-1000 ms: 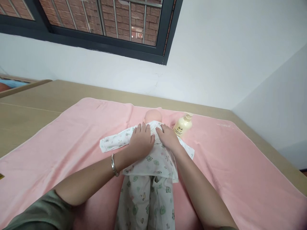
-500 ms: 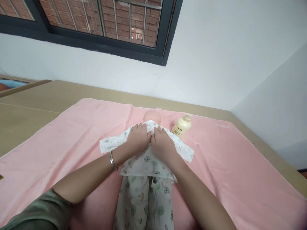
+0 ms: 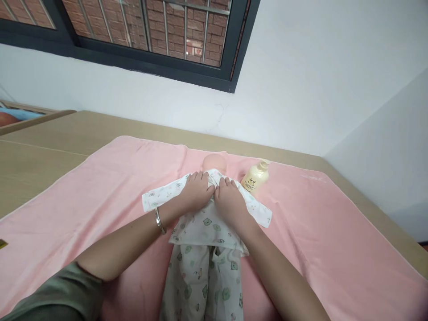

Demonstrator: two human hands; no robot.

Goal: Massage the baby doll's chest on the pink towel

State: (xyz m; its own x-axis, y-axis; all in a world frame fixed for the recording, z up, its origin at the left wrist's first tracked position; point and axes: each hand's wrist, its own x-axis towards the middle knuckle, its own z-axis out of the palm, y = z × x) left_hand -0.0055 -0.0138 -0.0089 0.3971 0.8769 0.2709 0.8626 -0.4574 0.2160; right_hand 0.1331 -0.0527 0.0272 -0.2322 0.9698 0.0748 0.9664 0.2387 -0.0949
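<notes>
Head view shows left hand (image 3: 197,192) and right hand (image 3: 229,201) pressing flat, fingers spread, on the doll (image 3: 214,162)'s shirt (image 3: 209,225), trousers (image 3: 203,281) already on.

The doll's (image 3: 214,162) chest lies hidden under the left hand (image 3: 197,194) and right hand (image 3: 229,200). Its trouser legs (image 3: 203,285) run off the bottom edge. The print on the lotion bottle (image 3: 256,177) is too small to read.
</notes>
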